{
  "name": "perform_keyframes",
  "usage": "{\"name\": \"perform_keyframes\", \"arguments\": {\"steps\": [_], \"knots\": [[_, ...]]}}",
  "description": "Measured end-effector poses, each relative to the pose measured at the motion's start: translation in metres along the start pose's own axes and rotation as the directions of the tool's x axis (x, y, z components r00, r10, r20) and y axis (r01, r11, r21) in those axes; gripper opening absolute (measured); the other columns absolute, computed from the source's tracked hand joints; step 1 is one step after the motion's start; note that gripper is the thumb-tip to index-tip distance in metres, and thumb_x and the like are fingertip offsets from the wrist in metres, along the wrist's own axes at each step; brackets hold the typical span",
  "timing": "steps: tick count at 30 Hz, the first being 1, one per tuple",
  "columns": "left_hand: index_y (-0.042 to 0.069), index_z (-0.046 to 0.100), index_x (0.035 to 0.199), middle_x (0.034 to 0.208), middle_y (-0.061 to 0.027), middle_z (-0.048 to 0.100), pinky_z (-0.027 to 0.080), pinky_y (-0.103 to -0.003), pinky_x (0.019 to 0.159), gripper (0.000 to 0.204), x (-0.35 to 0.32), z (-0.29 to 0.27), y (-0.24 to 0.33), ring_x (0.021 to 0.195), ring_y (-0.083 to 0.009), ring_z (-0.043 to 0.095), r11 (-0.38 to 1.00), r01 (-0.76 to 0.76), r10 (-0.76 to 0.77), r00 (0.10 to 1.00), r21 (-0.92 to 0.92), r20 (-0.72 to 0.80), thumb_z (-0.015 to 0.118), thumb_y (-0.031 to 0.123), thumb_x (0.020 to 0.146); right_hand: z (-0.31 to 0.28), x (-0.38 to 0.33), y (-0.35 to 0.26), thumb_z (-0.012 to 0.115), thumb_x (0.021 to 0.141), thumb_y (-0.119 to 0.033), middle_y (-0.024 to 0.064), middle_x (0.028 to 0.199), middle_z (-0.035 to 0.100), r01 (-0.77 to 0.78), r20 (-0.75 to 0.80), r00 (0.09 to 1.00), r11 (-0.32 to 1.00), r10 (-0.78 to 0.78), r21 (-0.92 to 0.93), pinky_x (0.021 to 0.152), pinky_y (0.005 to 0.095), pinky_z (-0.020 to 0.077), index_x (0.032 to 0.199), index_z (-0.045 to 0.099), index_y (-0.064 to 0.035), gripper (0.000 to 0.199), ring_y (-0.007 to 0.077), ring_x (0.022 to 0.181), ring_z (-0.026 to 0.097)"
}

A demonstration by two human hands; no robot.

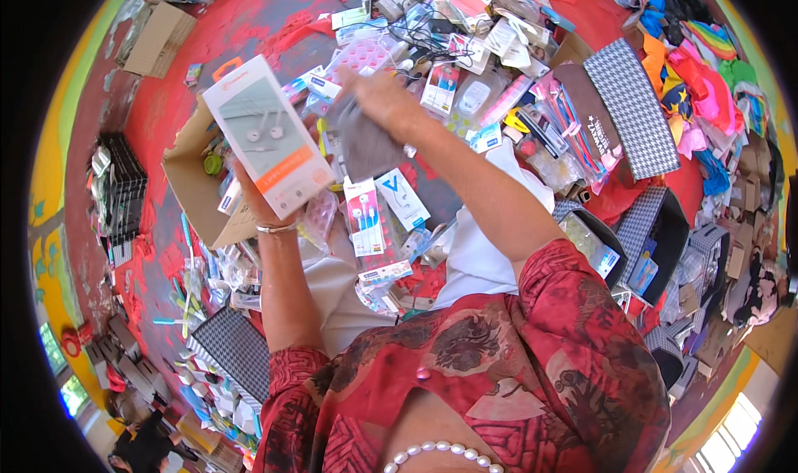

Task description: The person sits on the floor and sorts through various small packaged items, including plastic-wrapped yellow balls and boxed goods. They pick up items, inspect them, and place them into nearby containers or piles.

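Observation:
My left hand [257, 204] is closed on a white and orange earphone box [268, 132] with an orange hanging tab. The box is tilted, and pictured earphones show on its front. My right hand [381, 103] grips a crumpled grey cloth [362, 146], just right of that box; its fingers are partly blurred. Below the cloth, two more earphone boxes lie close together: a white and pink one [364, 217] and a white and blue one [402, 200]. An open cardboard box [189, 169] stands behind my left hand, with small packages inside it.
A large heap of packaged goods and black cables [424, 32] spreads ahead of me. Houndstooth-patterned boxes [633, 99] stand at the right, and another patterned box [233, 352] is at the lower left. Bright cloths [706, 91] are piled far right. A cardboard carton [160, 41] sits far left.

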State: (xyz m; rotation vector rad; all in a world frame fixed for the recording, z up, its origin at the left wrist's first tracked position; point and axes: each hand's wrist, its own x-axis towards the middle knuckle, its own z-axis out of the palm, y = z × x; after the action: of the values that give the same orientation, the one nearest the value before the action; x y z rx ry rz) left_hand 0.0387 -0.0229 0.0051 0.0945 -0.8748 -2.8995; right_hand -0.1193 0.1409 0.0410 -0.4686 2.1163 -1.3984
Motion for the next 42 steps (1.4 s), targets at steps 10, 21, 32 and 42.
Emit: {"name": "perform_keyframes", "arguments": {"steps": [10,21,32,42], "knots": [[0.003,0.036,0.131,0.124,-0.0151,0.049,0.046,-0.037,0.089,0.057,0.006,-0.003,0.002,0.11,-0.0256,0.052,0.946,0.215,-0.104,0.91,0.243,-0.401,0.038,0.045,0.092,0.029,0.0,0.019,0.077,0.067,-0.028,0.0102,0.102,0.063,-0.31,0.464,0.885,0.783,0.031,0.539,0.083,0.0282,0.0443,0.107,0.06,0.0031,0.054,0.0176,0.091,0.059],[0.002,0.046,0.121,0.108,-0.006,0.044,0.041,-0.039,0.092,0.04,0.011,-0.031,0.018,0.103,-0.0211,0.045,0.956,0.071,0.134,0.756,0.284,-0.641,0.054,0.012,0.083,0.026,0.032,0.166,0.068,0.063,-0.036,0.0174,0.098,0.064,-0.289,-0.063,0.93,0.616,0.362,-0.733,0.079,0.0411,0.0486,0.095,0.065,-0.0027,0.046,0.0313,0.092,0.062],[-0.003,0.046,0.114,0.102,-0.0075,0.048,0.043,-0.033,0.087,0.033,0.006,-0.023,0.034,0.096,-0.0195,0.049,0.953,0.012,0.174,0.796,0.302,-0.58,0.051,0.007,0.083,0.08,-0.023,0.231,0.07,0.063,-0.029,0.0139,0.109,0.062,-0.242,0.1,0.742,0.404,0.663,-0.882,0.083,0.0378,0.0484,0.103,0.065,-0.0072,0.046,0.0256,0.1,0.061],[-0.004,0.047,0.115,0.105,-0.0092,0.049,0.044,-0.032,0.085,0.033,0.007,-0.006,0.034,0.095,-0.0192,0.05,0.96,0.068,0.133,0.74,0.27,-0.659,0.047,0.007,0.084,0.072,-0.027,0.284,0.052,0.079,-0.019,0.0174,0.094,0.065,-0.235,-0.046,0.903,0.402,0.427,-0.885,0.074,0.0434,0.05,0.09,0.065,-0.0044,0.023,0.0316,0.088,0.064]]}}
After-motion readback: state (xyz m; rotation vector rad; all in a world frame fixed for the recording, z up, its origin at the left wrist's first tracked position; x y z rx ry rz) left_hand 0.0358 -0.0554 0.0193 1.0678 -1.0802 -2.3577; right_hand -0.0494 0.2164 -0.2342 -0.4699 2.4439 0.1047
